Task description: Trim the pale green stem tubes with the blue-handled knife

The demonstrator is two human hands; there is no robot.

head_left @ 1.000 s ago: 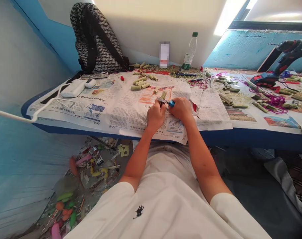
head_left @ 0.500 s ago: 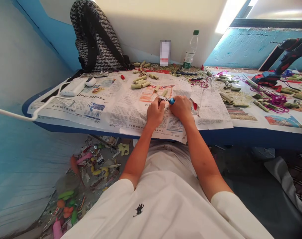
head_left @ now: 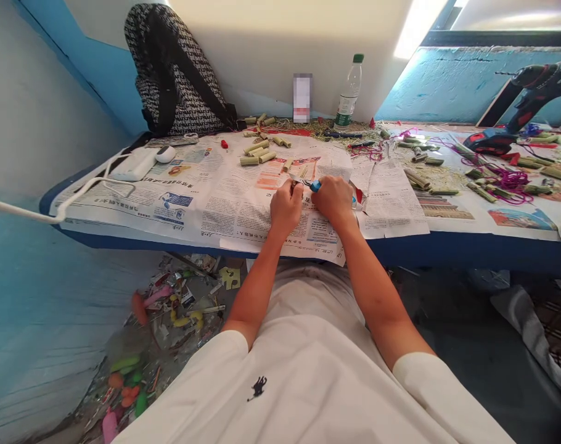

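Over the newspaper [head_left: 234,209] on the table, both hands work close together near the front middle. My right hand [head_left: 335,200] is wrapped round a blue-handled tool [head_left: 315,185], whose dark metal end points toward the left hand. The fingers hide most of the tool, so its exact kind does not show. My left hand [head_left: 286,206] is closed, thumb against the fingers, at that metal end; what it pinches is small and dark and I cannot make it out. Just beyond the hands lie several short pale-green cut stem pieces [head_left: 257,154].
A patterned backpack [head_left: 179,80] leans at the back left, near a white power strip [head_left: 135,165] with a cable. Behind stand a phone [head_left: 302,98] and a bottle [head_left: 349,98]. On the right are a cordless drill [head_left: 516,117], purple string [head_left: 514,180] and more stem pieces.
The view has shifted slightly, so the table things sit a little further left. Both hands keep nearly the same pose, close together at the tool.
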